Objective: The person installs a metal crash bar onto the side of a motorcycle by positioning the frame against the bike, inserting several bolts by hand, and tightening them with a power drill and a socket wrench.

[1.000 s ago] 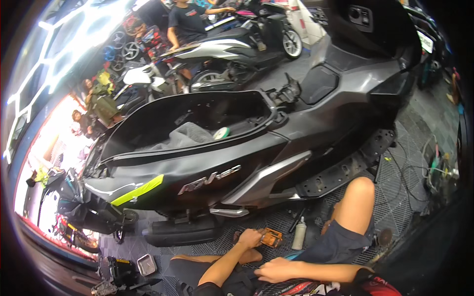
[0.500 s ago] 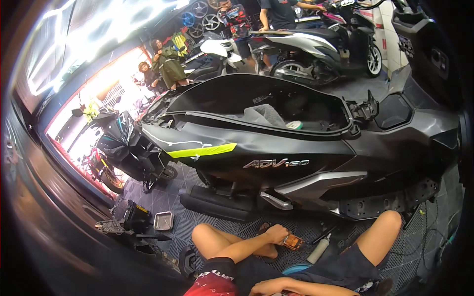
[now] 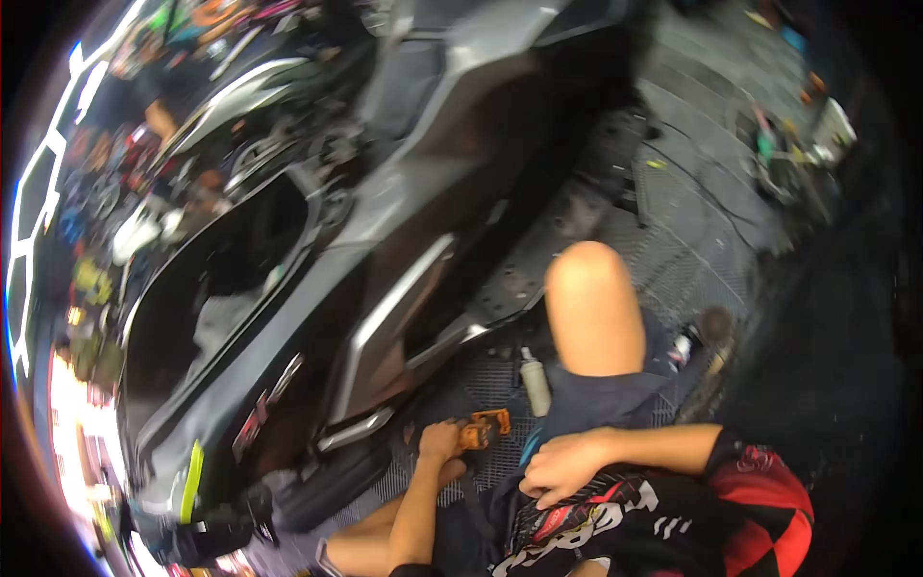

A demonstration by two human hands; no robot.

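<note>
My left hand point(image 3: 440, 440) is closed around a blocky orange-and-black tool point(image 3: 484, 430), held low beside the motor scooter point(image 3: 385, 226); blur hides its exact kind. My right hand point(image 3: 565, 465) rests against my lap and shirt front, holding nothing I can see, its fingers loosely stretched out. Just past it a pale bottle point(image 3: 535, 383) stands or leans on the dark floor mat, close to my bent knee point(image 3: 594, 303). Part of a blue round edge point(image 3: 529, 445) shows next to the right hand. The scooter's seat is off, baring the black storage well point(image 3: 221, 279).
Cables point(image 3: 707, 178) trail over the tiled floor mat beyond my knee. Tools and small parts point(image 3: 784, 144) lie at the far right. Another white-and-black scooter point(image 3: 245, 101) stands behind this one. Blurred people and machines fill the left side.
My view has swung right and tilted, so the scooter now runs diagonally. The left hand still holds the orange tool; the right hand has come further into view.
</note>
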